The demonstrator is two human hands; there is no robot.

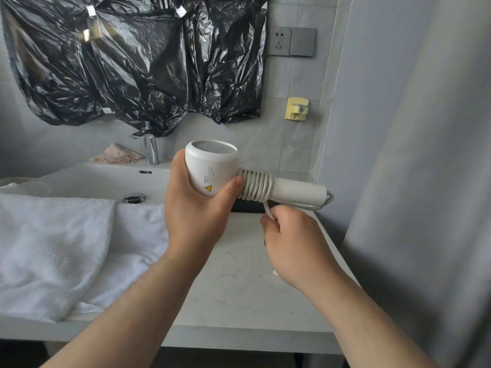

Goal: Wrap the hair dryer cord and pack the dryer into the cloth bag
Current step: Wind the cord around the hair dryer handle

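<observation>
A white hair dryer (212,168) is held above the counter, its mesh end up and its handle pointing right. My left hand (196,208) grips the dryer's round body, thumb by the handle's root. Several turns of white cord (255,187) are wound round the handle next to the body. From the coil a strand of cord drops into my right hand (292,243), which pinches it just below the handle. A cord loop shows at the handle's far end. A bit of cream cloth at the far left edge (8,181) may be the bag; I cannot tell.
A white towel (53,248) lies over the left of the pale counter (252,288). Behind are a white sink (106,179), a chrome tap (150,150) and black plastic sheeting (132,62) on the wall. A grey curtain (425,155) hangs on the right. A wall socket (279,41) sits above.
</observation>
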